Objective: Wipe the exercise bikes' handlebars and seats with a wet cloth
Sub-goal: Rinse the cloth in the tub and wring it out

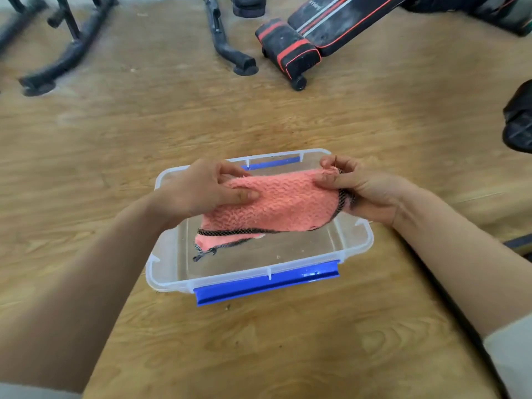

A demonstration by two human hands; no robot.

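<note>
Cloth (276, 203) pinched in grip of L hand (201, 188) & R hand (365, 188), over tub (161, 272); bench (345, 18) lettering unreadable.

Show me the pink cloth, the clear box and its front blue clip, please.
pink cloth (282, 203): head view, fuzzy middle of its top face.
clear box (151, 269): head view, near-left corner of its rim.
front blue clip (267, 285): head view, middle of the clip.

Pink cloth (282, 205) stretched over a clear plastic box (366, 240) on the wooden floor (259, 116).
The left hand (201, 188) pinches the cloth's left end and the right hand (364, 188) its right end. Its black-edged lower corner hangs down inside the box, which has blue latches (264, 286). Black-and-red padded equipment (331, 24) and dark frame legs (72, 51) stand beyond.
</note>
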